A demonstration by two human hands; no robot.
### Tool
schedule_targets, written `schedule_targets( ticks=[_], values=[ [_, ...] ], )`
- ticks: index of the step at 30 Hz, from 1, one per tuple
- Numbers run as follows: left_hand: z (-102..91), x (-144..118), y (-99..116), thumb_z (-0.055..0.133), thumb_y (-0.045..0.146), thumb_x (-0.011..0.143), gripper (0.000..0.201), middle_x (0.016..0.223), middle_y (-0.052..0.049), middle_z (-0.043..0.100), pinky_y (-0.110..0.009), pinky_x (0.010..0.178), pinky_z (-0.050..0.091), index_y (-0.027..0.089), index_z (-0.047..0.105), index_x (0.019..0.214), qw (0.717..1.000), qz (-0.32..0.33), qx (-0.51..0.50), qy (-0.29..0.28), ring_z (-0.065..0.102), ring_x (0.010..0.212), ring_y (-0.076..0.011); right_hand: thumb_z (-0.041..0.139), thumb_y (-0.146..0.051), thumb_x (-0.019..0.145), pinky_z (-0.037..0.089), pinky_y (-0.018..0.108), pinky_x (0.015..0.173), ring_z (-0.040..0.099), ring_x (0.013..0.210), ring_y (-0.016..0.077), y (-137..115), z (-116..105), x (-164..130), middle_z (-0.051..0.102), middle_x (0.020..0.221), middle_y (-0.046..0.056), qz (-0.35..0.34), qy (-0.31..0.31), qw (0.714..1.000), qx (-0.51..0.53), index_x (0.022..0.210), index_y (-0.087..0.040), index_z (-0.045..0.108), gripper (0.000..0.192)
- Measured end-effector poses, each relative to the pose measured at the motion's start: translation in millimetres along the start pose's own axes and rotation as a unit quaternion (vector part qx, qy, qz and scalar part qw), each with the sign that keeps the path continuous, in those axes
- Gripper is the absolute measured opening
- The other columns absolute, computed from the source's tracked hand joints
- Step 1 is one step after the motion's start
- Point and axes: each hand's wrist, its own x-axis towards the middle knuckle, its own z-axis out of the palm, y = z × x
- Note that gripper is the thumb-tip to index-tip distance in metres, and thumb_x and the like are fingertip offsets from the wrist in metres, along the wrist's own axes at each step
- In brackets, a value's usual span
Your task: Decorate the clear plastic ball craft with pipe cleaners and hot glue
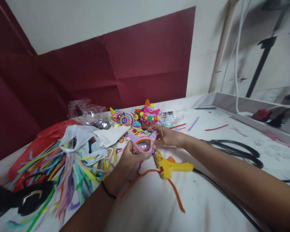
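Ornament with a clear front and purple ears sits between both hands over the counter, just beside the yellow glue gun. The left hand's fingers grip its lower side; the right hand's close on its right edge, tips partly hidden. The step looks like handling and positioning; the next move seemingly calls for a light, steady hold.
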Motion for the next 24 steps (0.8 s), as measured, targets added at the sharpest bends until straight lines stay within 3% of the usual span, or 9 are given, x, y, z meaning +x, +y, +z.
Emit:
schedule_targets(
  ticks=[5,14,19,24],
  values=[
    [-5.3,2,-4,0.091,0.022,0.052,0.061,0.106,-0.008,0.072,-0.032,0.081,0.053,0.019,0.061,0.105,0.999,-0.008,0.042,-0.016,0.067,0.092,-0.0224,0.088,-0.014,0.047,0.047,0.025,0.055,0.059,0.057,0.0122,3,-3,1,0.065,0.068,-0.009,0.012,-0.008,1.0,0.014,0.105,-0.023,0.054,0.067],
    [-7.5,4,-8,0.094,0.026,0.049,0.064,0.101,-0.009,0.074,-0.034,0.078,0.053,0.019,0.063,0.104,0.999,-0.03,0.0,-0.015,0.07,0.088,-0.0246,0.089,-0.012,0.049,0.051,0.026,0.058,0.062,0.065,0.0125,-1,-7,-1,0.063,0.08,-0.007,0.003,-0.009,1.0,0.027,0.106,-0.024,0.057,0.066],
    [-5.9,-2,-3,0.092,0.023,0.053,0.059,0.1,-0.007,0.075,-0.036,0.077,0.053,0.02,0.065,0.106,0.998,-0.042,-0.05,-0.017,0.07,0.086,-0.0256,0.09,-0.01,0.047,0.056,0.031,0.067,0.066,0.078,0.0169,-15,-21,-6,0.066,0.093,-0.001,0.008,0.023,0.999,0.039,0.105,-0.024,0.059,0.067],
    [-10.4,2,-10,0.092,0.022,0.055,0.06,0.101,-0.006,0.075,-0.034,0.078,0.054,0.021,0.064,0.108,0.998,-0.036,-0.053,-0.017,0.07,0.087,-0.0232,0.092,-0.01,0.048,0.058,0.037,0.079,0.069,0.087,0.0204,-24,-37,-10,0.068,0.094,0.001,-0.017,0.049,0.997,0.053,0.105,-0.024,0.058,0.068]
  ],
)
